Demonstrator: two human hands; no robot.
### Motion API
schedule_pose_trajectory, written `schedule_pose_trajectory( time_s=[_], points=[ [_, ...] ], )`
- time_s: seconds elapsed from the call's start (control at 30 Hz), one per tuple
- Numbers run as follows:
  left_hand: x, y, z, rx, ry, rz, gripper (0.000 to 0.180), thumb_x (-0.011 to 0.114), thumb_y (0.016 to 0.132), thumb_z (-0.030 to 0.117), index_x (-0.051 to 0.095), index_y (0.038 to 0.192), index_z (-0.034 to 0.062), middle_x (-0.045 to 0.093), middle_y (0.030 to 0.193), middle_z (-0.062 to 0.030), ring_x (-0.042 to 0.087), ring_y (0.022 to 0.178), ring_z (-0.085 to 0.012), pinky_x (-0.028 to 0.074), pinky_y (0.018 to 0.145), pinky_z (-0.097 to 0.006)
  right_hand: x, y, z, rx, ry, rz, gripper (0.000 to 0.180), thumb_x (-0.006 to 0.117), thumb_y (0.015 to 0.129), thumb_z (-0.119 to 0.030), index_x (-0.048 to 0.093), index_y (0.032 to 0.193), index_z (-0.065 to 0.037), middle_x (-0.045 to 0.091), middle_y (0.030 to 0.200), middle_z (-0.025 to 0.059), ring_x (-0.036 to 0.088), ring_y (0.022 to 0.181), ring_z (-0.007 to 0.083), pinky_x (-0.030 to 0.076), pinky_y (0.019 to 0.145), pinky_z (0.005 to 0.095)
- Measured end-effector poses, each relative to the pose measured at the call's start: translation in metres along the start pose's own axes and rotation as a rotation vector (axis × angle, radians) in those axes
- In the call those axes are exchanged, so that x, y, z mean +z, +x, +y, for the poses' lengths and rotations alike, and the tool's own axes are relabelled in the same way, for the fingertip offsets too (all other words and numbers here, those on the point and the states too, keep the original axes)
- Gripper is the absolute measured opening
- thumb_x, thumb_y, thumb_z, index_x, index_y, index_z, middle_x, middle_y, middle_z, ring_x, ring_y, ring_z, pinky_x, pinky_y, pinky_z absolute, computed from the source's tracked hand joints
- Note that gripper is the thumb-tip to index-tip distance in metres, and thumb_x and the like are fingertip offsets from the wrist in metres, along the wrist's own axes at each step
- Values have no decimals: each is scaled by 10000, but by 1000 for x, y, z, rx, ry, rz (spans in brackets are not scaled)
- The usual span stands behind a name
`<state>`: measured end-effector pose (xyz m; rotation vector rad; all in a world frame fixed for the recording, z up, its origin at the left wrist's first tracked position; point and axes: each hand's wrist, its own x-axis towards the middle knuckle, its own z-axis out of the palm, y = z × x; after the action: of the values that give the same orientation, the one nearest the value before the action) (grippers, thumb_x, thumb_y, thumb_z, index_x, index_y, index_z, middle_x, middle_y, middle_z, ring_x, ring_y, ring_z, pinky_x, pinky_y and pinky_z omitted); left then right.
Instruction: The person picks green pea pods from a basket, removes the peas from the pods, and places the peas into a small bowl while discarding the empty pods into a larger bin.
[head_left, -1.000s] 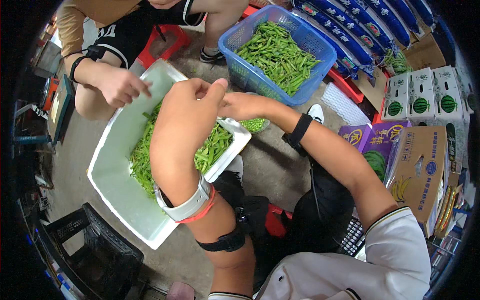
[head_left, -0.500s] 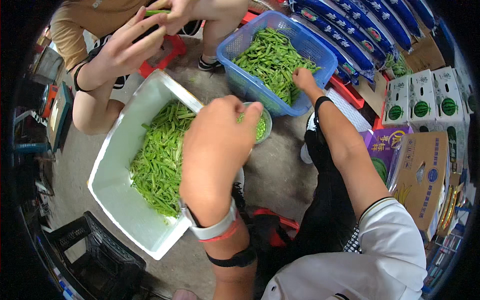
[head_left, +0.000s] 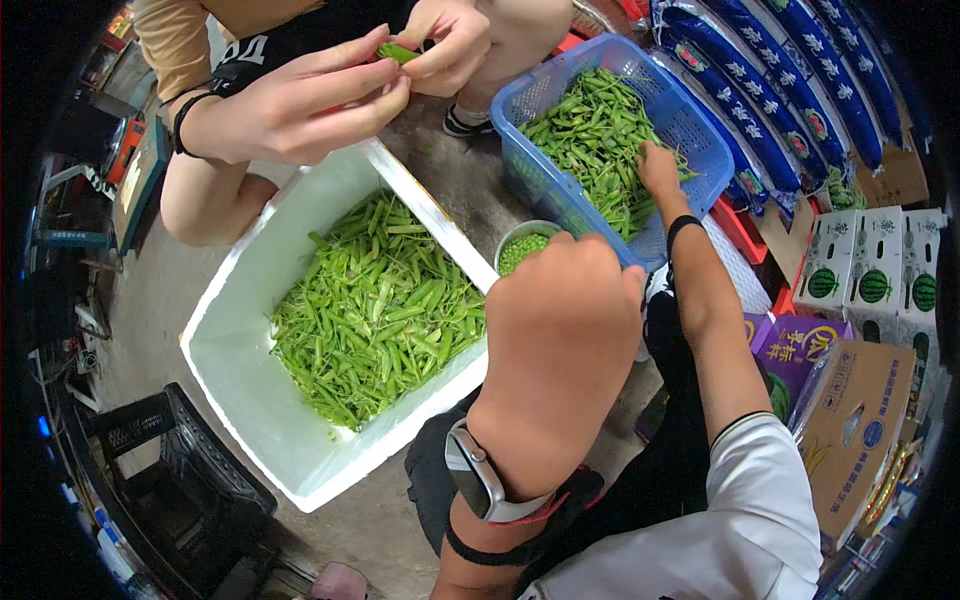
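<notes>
My left hand (head_left: 560, 330), with a watch at its wrist, hovers between the white foam box and the small bowl. Its back is toward me, the fingers curl away, and whatever they hold is hidden. Inside the blue basket (head_left: 515, 95), my right hand (head_left: 660, 172) is closed among the green pea pods (head_left: 590, 130). The small bowl (head_left: 507, 235) of shelled peas (head_left: 520, 250) stands below the basket, partly covered by my left hand. Split pods and stringy trimmings (head_left: 380, 310) fill the bottom of the white foam box (head_left: 235, 330).
Across from me, another person's hands (head_left: 340, 90) hold a green pod (head_left: 397, 52) above the box. A black plastic crate or stool (head_left: 190, 470) stands at lower left. Blue long bags (head_left: 770, 90), white printed boxes (head_left: 870, 260) and a brown carton (head_left: 855, 430) line the right side.
The view has shifted, so the box and basket sit differently in it. My left hand has moved rightward, now near the bowl; my right hand stays in the basket.
</notes>
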<state>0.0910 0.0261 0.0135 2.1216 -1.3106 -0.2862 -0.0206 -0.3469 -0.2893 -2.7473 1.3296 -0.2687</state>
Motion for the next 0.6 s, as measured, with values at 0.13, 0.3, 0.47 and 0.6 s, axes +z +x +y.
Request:
schedule_pose_trajectory(
  time_s=[0.13, 0.3, 0.47, 0.6],
  points=[
    [2, -3, -5, 33, 1, 58, 262, 660, 828, 289, 616, 826, 31, 617, 746, -163, 622, 733, -335, 504, 633, -429, -6, -2, -20, -6, -2, 128, 121, 605, 790, -103, 617, 889, -33, 654, 832, 225, 633, 793, 399, 499, 716, 476],
    [-5, -4, -15, -4, -29, 75, 296, 643, 839, 306, 653, 884, 14, 644, 801, -182, 634, 779, -347, 510, 682, -443, -60, -8, -42, 133, 201, 187, 123, 577, 812, -137, 631, 863, -39, 667, 797, 185, 641, 774, 375, 502, 688, 436],
    [-17, 14, -15, -227, -65, -211, 355, 600, 861, 332, 659, 886, -17, 659, 872, -210, 641, 823, -357, 498, 746, -432, -154, -7, -33, 119, 590, 140, 156, 654, 829, -151, 651, 917, -24, 667, 767, 105, 625, 665, 203, 477, 596, 330],
    [-13, 15, -17, -268, -179, -29, 340, 602, 869, 287, 658, 973, -32, 661, 877, -220, 650, 811, -340, 498, 733, -397, -241, -62, -102, 193, 1153, -109, 243, 675, 860, -119, 661, 1062, 15, 659, 834, 39, 592, 690, 106, 463, 616, 234]
  ],
)
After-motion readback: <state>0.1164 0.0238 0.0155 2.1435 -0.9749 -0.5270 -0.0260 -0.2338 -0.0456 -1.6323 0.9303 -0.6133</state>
